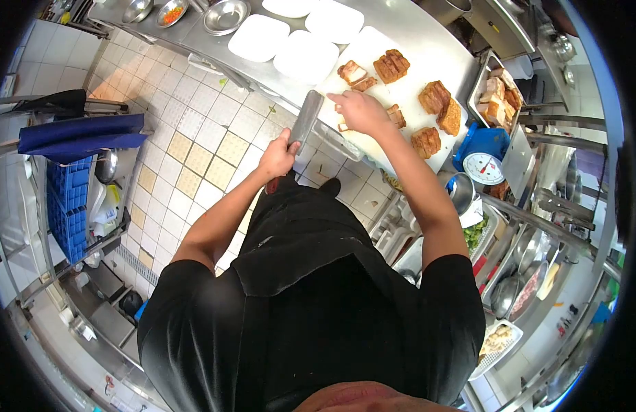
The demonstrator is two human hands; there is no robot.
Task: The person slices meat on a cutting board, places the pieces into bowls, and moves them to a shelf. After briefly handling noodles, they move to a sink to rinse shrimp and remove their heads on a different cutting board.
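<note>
Grey rectangular metal cleaver [308, 115]: likely heavy; hold by handle, left hand [277, 159] clenched there. Right hand [360, 112] over white flat board [433, 65], grip unclear.

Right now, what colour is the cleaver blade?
The cleaver blade is plain grey; it shows best in the head view, the only one here.
</note>
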